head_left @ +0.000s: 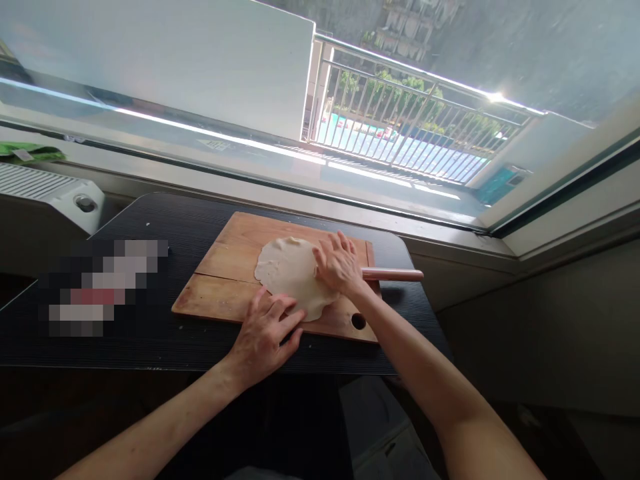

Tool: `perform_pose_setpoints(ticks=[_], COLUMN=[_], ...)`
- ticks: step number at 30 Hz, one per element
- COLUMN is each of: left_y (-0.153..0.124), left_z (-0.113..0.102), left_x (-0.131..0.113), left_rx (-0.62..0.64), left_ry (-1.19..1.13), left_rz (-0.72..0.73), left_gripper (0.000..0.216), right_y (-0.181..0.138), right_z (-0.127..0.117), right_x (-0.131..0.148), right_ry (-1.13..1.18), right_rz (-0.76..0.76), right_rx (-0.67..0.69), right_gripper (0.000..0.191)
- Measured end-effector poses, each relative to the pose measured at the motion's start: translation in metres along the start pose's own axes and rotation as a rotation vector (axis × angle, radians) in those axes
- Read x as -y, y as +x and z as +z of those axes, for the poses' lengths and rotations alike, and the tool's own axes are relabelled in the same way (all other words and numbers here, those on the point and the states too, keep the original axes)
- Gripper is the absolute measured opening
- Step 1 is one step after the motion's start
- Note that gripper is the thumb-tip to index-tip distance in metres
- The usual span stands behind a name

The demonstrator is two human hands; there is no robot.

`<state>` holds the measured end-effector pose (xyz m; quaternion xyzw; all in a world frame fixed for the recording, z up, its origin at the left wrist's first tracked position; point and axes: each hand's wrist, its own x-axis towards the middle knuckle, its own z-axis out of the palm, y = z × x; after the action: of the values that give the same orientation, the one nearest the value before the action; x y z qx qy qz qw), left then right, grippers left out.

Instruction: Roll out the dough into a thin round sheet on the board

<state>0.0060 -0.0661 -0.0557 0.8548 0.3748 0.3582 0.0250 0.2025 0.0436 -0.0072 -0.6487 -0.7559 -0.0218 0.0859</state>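
Note:
A thin, pale sheet of rolled dough [293,270] with an uneven edge lies on a wooden cutting board [220,257]. My left hand [267,330] is at the near edge of the dough, its fingers apart and the fingertips at the dough and board. Over the right side of the dough, my right hand [340,265] has its fingers stretched out and spread. Beneath its palm runs a smooth rolling pin [393,274], which sticks out to the right past the board. My right hand hides the pin's other end and part of the dough.
The board rests on a dark table [200,347] with rounded corners. A blurred-out item [107,283] lies on the table at left. Beyond the table are a window sill [345,213] and glass, with a radiator [55,193] and green cloth [30,152] at far left.

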Motion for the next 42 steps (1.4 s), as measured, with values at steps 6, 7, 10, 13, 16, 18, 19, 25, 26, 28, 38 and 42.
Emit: perform_pose_setpoints(ticks=[6, 7, 10, 13, 16, 18, 19, 25, 26, 28, 38, 42], left_y=[0.001, 0.001, 0.001, 0.001, 0.001, 0.000, 0.000, 0.002, 0.002, 0.002, 0.002, 0.001], left_z=[-0.001, -0.001, -0.001, -0.001, -0.001, -0.001, -0.001, -0.002, -0.002, -0.002, -0.003, -0.003], left_x=[0.000, 0.000, 0.000, 0.000, 0.001, 0.000, 0.000, -0.001, -0.001, -0.001, -0.001, 0.000], left_rx=[-0.001, 0.001, 0.013, 0.018, 0.022, 0.018, 0.015, 0.023, 0.023, 0.024, 0.029, 0.041], left_ry=[-0.004, -0.011, -0.030, -0.017, 0.003, 0.005, 0.001, -0.026, -0.021, -0.014, -0.030, -0.010], left_rz=[0.000, 0.000, -0.001, -0.007, 0.001, -0.002, -0.007, -0.007, -0.008, -0.014, -0.015, -0.010], left_gripper=[0.023, 0.023, 0.023, 0.022, 0.023, 0.023, 0.023, 0.023, 0.023, 0.023, 0.024, 0.024], right_y=[0.033, 0.018, -0.017, 0.007, 0.055, 0.062, 0.054, 0.012, 0.023, 0.050, 0.019, 0.080], right_z=[-0.003, -0.002, 0.000, 0.001, 0.000, -0.002, -0.003, -0.001, -0.001, -0.001, 0.002, 0.007], right_x=[-0.001, 0.000, 0.001, -0.001, -0.003, -0.003, -0.001, 0.003, 0.001, -0.001, 0.007, -0.004], right_ry=[0.047, 0.050, 0.021, 0.008, 0.031, 0.055, 0.067, 0.061, 0.072, 0.090, 0.073, 0.109], right_rz=[0.074, 0.019, -0.101, -0.038, 0.095, 0.137, 0.123, 0.015, 0.059, 0.153, 0.047, 0.264], right_rx=[0.074, 0.099, 0.067, 0.051, 0.069, 0.108, 0.135, 0.119, 0.125, 0.133, 0.034, 0.036], right_gripper=[0.055, 0.055, 0.055, 0.056, 0.058, 0.058, 0.057, 0.055, 0.056, 0.058, 0.048, 0.051])
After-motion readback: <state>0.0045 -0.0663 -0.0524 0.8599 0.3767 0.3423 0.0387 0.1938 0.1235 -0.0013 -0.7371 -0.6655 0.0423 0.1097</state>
